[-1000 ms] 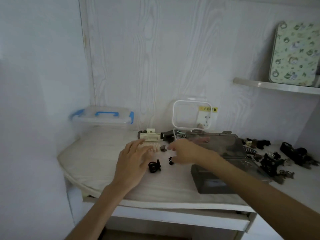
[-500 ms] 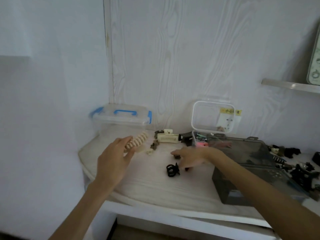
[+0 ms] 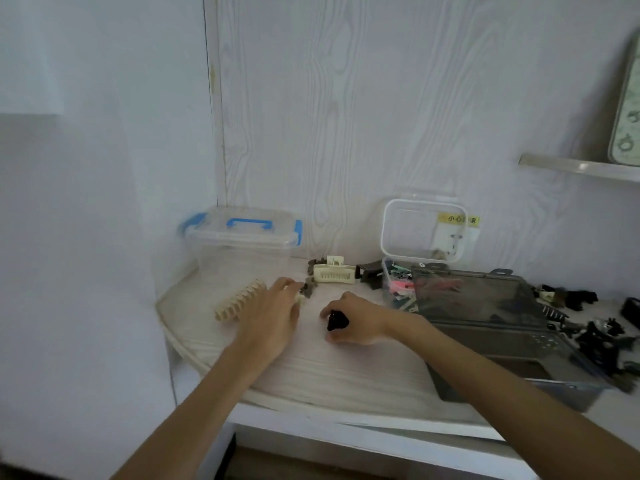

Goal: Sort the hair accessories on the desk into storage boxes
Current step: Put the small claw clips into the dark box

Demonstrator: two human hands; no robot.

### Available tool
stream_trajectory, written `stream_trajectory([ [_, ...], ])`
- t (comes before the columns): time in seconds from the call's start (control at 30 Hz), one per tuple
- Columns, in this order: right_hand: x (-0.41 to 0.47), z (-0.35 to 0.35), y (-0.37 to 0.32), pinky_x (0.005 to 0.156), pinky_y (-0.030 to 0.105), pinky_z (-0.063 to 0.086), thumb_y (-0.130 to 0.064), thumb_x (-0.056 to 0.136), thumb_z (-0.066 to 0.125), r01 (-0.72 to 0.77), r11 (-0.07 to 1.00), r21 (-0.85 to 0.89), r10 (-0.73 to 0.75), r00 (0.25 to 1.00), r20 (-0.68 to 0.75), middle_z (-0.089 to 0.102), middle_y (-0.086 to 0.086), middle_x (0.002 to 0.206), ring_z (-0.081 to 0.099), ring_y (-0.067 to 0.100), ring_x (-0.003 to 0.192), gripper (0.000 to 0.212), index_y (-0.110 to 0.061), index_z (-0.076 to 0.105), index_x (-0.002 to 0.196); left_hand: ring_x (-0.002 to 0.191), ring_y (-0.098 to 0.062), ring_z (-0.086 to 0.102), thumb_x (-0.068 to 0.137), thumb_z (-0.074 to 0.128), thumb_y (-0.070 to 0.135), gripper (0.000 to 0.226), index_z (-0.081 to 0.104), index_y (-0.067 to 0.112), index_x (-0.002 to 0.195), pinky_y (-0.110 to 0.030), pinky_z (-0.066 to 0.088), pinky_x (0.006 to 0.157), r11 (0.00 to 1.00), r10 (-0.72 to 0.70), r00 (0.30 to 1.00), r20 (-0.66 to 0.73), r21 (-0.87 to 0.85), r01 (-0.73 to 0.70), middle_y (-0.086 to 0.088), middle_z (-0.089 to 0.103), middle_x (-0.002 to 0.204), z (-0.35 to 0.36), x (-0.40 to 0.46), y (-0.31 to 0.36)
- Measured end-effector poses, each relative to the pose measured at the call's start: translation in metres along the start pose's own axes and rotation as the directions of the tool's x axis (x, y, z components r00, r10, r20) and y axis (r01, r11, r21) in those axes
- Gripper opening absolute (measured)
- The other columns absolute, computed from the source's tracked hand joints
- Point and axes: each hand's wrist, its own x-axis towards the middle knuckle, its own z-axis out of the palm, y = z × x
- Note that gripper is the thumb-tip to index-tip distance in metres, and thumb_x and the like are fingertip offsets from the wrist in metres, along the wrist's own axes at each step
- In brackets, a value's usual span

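Gripping hand: right hand (image 3: pixel 353 320), fingers curled round a small black plastic claw clip (image 3: pixel 336 321), low over the white wood-grain desk (image 3: pixel 346 372); the clip's long axis cannot be told.
Resting hand: left hand (image 3: pixel 273 315), palm down, fingers loosely extended; whether the fingertips pinch anything cannot be told.
Left of the left hand: long cream toothed plastic hair clip (image 3: pixel 239 300), touching the hand, long axis running from near-left to far-right, teeth upward.
Beyond the left fingertips: small brown clip (image 3: pixel 308 287); farther back, cream rectangular claw clip (image 3: pixel 334 273), long axis left-right.
Far left: clear lidded storage box with blue handle (image 3: pixel 242 244).
Right of the right hand: dark translucent open storage case (image 3: pixel 491 327).
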Motion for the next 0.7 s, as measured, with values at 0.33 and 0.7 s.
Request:
stream_trajectory([
  [0.33,-0.029,-0.004,0.014,0.083,0.035,0.054,-0.018,0.078,0.068,0.095,0.987,0.133,-0.079,0.99,-0.117,0.059,0.007,0.112,0.058,0.022,0.097,0.025,-0.012,0.062,0.102,0.102,-0.021,0.058,0.095,0.043,0.022,0.026,0.059,0.021,0.116,-0.033,0.045,0.082,0.993,-0.102,0.994,0.039,0.062,0.1,-0.001,0.062,0.113,0.027,0.012,0.013],
  [0.7,-0.138,-0.065,0.103,0.07,0.02,0.051,-0.003,0.075,0.069,0.027,0.969,0.247,-0.001,0.995,-0.104,0.058,-0.007,0.091,0.058,0.006,0.075,0.028,-0.024,0.057,0.089,0.085,0.0,0.063,0.082,0.067,0.029,0.02,0.068,0.026,0.102,-0.02,0.051,0.082,0.731,0.316,0.942,0.115,-0.662,-0.165,0.015,0.068,0.095,-0.002,-0.006,0.139],
])
